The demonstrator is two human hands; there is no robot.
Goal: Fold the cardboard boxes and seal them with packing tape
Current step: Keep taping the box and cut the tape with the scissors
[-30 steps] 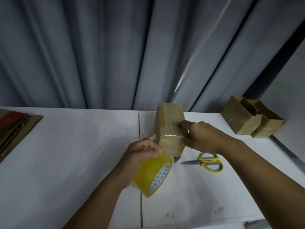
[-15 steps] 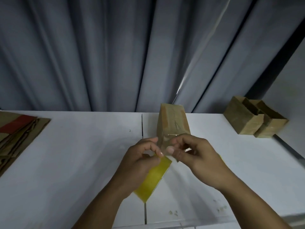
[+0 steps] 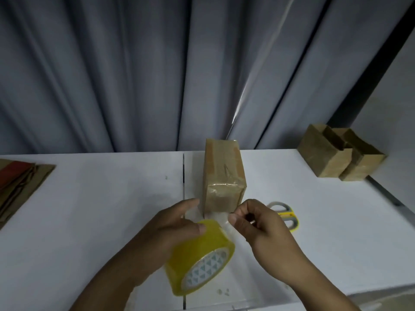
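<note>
A small brown cardboard box (image 3: 222, 173) stands on the white table (image 3: 101, 209), with clear tape across its top and near face. Just in front of it my left hand (image 3: 173, 230) grips a yellow roll of packing tape (image 3: 199, 257), thumb on its outer band. My right hand (image 3: 256, 223) pinches the free end of the clear tape strip (image 3: 221, 217) pulled from the roll, close to the box's lower near edge.
Yellow-handled scissors (image 3: 285, 215) lie on the table, partly hidden behind my right hand. Two open cardboard boxes (image 3: 336, 156) sit at the far right by the wall. Flat cardboard sheets (image 3: 20, 187) are stacked at the left edge. A grey curtain hangs behind the table.
My right hand left the box's side and came to the roll, then drew a short strip of tape out. The roll has turned so its printed core faces me again.
</note>
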